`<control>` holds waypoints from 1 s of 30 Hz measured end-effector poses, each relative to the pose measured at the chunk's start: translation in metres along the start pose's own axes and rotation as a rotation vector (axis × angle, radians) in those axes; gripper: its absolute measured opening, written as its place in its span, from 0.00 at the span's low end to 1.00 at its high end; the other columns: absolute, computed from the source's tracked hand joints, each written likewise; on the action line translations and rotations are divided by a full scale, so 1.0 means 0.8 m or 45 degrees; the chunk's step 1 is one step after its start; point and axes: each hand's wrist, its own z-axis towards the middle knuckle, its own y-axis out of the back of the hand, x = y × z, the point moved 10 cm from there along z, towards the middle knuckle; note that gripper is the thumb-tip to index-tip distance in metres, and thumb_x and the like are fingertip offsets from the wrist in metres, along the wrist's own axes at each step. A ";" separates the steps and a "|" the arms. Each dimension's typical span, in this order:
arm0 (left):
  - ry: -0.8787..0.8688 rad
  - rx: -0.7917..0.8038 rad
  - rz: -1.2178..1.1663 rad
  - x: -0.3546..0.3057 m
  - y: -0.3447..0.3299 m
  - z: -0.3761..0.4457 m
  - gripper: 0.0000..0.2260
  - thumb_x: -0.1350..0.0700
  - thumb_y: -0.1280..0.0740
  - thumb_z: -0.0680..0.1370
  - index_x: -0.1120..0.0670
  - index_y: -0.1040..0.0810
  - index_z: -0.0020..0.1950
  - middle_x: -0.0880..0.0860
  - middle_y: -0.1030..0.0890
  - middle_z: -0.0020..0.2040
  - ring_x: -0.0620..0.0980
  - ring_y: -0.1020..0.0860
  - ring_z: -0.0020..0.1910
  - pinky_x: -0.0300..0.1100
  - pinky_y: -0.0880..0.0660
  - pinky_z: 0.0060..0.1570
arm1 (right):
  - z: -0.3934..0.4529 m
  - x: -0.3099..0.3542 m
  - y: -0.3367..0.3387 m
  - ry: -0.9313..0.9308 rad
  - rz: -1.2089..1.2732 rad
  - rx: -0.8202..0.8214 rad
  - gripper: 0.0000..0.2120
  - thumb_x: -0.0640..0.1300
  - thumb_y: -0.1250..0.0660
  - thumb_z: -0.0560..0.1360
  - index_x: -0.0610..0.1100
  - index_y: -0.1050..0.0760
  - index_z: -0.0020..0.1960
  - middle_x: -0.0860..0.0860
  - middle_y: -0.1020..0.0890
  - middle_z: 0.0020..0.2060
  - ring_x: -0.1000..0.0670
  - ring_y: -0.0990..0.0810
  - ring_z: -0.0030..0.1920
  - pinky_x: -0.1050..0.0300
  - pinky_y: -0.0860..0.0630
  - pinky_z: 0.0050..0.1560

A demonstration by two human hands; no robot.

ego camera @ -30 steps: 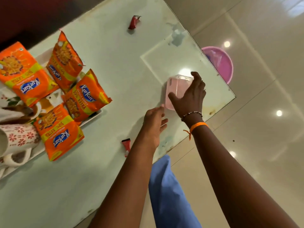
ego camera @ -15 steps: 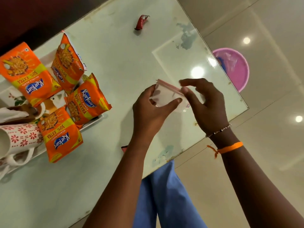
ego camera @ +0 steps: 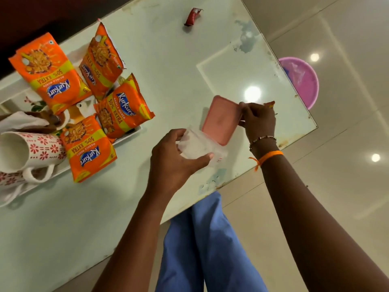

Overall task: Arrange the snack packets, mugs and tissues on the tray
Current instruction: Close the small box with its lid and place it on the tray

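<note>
My left hand (ego camera: 175,163) grips a clear box (ego camera: 197,147) with white tissues inside, just above the table. My right hand (ego camera: 260,121) pinches the edge of its pink lid (ego camera: 221,121), which is lifted off and tilted over the box. At the left stands a white tray (ego camera: 130,134) with several orange snack packets (ego camera: 124,111) on it. A white mug with red flowers (ego camera: 31,149) lies on its side on the tray, and a second mug (ego camera: 63,119) stands behind it with a white tissue (ego camera: 21,121) beside it.
The glass-topped table (ego camera: 189,66) ends close to my hands on the right. A red wrapper (ego camera: 192,16) lies at the far edge. A pink tub (ego camera: 303,81) stands on the tiled floor beyond the table. My blue trouser leg (ego camera: 206,249) shows below.
My right hand first lay on the pink box on the table. Both hands then lifted it, and now the pink lid has come off in my right hand while my left keeps the clear box.
</note>
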 end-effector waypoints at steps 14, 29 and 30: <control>-0.164 0.075 -0.192 -0.010 -0.023 0.001 0.34 0.50 0.23 0.60 0.48 0.32 0.63 0.36 0.27 0.54 0.39 0.26 0.54 0.25 0.30 0.50 | 0.028 0.011 0.020 0.395 -0.936 0.018 0.15 0.29 0.41 0.70 0.38 0.27 0.55 0.39 0.26 0.55 0.38 0.27 0.55 0.52 0.28 0.48; -0.207 -0.226 -0.170 -0.048 0.011 0.058 0.34 0.53 0.23 0.64 0.51 0.34 0.66 0.43 0.28 0.60 0.36 0.31 0.58 0.18 0.35 0.52 | 0.033 0.180 -0.080 0.769 -0.433 0.274 0.08 0.36 0.38 0.73 0.41 0.23 0.50 0.45 0.19 0.49 0.49 0.21 0.43 0.66 0.27 0.40; -0.202 -0.257 -0.179 -0.049 0.016 0.061 0.34 0.53 0.23 0.64 0.51 0.34 0.66 0.42 0.29 0.60 0.37 0.31 0.58 0.17 0.35 0.52 | 0.048 0.188 -0.097 0.793 -0.486 0.302 0.09 0.35 0.38 0.73 0.40 0.23 0.51 0.44 0.20 0.50 0.47 0.21 0.46 0.62 0.25 0.44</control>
